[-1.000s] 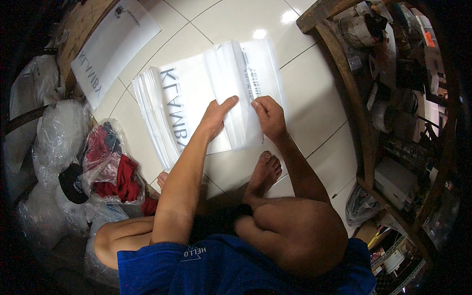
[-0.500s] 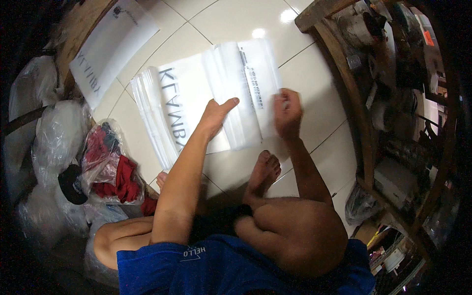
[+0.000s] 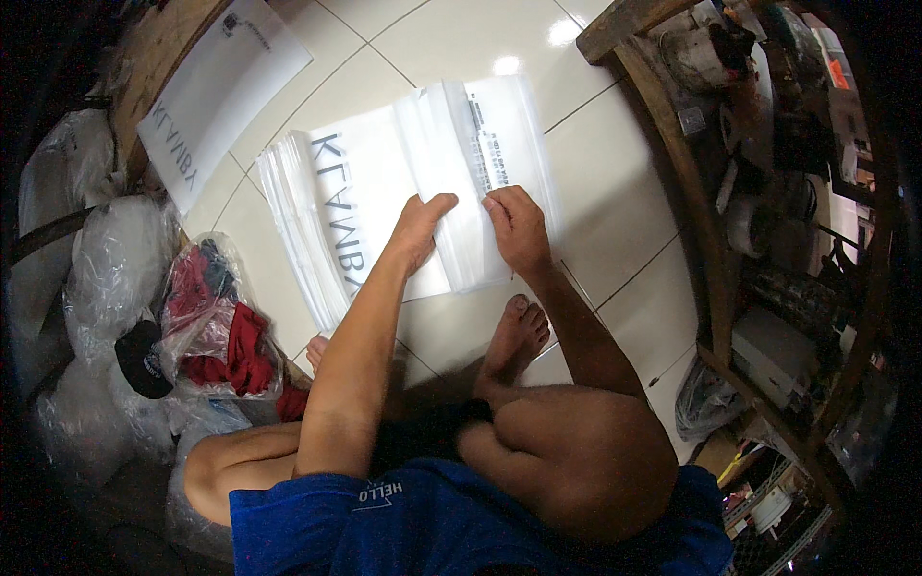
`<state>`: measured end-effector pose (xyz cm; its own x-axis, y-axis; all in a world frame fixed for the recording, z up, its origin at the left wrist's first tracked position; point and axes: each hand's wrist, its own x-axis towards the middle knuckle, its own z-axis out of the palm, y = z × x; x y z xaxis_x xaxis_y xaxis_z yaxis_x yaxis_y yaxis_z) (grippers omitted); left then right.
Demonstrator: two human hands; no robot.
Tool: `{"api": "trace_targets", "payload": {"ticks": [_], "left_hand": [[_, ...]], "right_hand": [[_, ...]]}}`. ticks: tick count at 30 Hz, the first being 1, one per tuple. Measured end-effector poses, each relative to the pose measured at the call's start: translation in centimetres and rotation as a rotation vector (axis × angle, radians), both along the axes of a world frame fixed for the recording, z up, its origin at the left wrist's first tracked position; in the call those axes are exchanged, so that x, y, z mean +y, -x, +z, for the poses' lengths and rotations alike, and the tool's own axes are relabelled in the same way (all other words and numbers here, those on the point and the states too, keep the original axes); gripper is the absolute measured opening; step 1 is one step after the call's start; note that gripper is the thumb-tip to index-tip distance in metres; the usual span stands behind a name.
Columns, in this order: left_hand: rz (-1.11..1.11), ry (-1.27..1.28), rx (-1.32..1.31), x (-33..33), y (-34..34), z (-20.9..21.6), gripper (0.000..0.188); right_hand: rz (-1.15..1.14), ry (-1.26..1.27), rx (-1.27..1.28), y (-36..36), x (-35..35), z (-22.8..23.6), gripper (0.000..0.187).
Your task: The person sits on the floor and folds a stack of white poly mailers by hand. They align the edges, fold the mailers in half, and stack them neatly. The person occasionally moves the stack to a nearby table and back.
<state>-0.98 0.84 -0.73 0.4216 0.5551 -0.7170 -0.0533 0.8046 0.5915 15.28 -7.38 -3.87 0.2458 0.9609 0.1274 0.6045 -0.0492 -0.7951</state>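
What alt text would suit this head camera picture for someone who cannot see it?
A person seated on a white tiled floor presses the left hand and right hand onto a clear plastic bag atop a stack of printed bags. Bagged red clothing lies to the left, wooden shelving to the right.

A glossy white tiled floor point(image 3: 615, 221) carried everything. A stack of clear plastic bags point(image 3: 384, 192) with dark lettering lay flat at its middle, a narrower folded bag point(image 3: 471, 192) on top. To the left lay a bag of red clothing point(image 3: 216, 322), a black cap point(image 3: 144, 360), and what seemed crumpled plastic wrap point(image 3: 106, 269).
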Motion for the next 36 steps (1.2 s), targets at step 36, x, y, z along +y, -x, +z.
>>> {"api": "trace_targets", "payload": {"ticks": [36], "left_hand": [[-0.018, -0.008, -0.006, 0.0, -0.2, 1.0, 0.054]], "right_hand": [[-0.217, -0.099, -0.042, -1.8, -0.6, 3.0, 0.021]]}}
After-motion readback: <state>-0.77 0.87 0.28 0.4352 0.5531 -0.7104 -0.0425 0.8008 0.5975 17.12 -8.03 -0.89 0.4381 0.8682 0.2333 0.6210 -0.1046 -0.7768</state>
